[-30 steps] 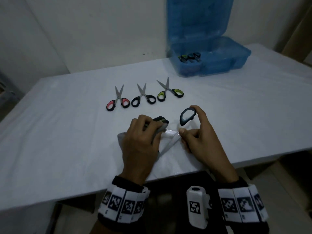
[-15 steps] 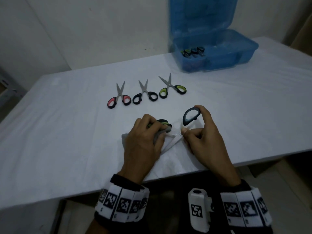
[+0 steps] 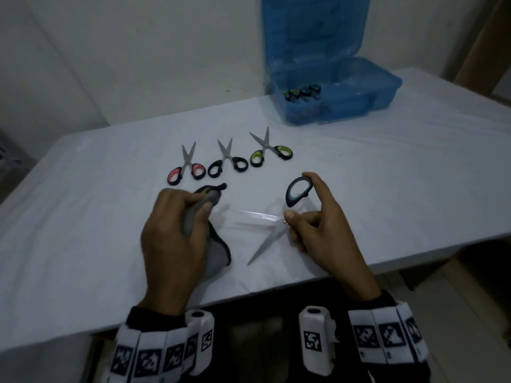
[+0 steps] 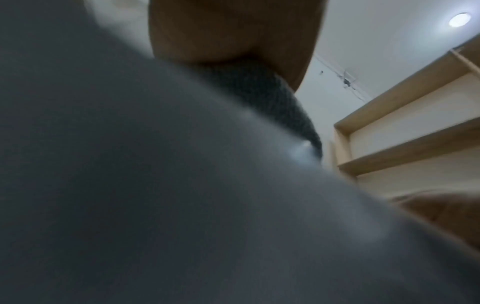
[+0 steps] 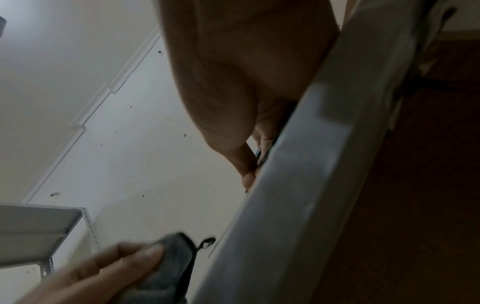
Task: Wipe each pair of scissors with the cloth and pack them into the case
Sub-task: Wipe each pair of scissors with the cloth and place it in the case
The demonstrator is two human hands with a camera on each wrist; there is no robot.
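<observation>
My right hand (image 3: 307,214) holds a pair of dark-handled scissors (image 3: 297,190) spread wide, one blade (image 3: 262,246) pointing toward me, the other blurred and pointing left. My left hand (image 3: 182,225) grips the grey cloth (image 3: 214,250) to the left of the blades, apart from them. In the right wrist view the cloth (image 5: 166,265) shows between the left fingers. Three more pairs lie in a row: pink-handled (image 3: 186,170), black-handled (image 3: 228,161), green-handled (image 3: 269,152). The open blue case (image 3: 337,92) stands at the back right with several scissor handles (image 3: 302,92) inside.
The white table (image 3: 387,175) ends in a front edge just under my wrists. A wall rises close behind the table and the case lid leans against it. Wooden shelves (image 4: 415,131) appear in the left wrist view.
My left hand has drawn the cloth off the blades and moved left. The blades now lie bare and spread, and the right hand still holds the handles.
</observation>
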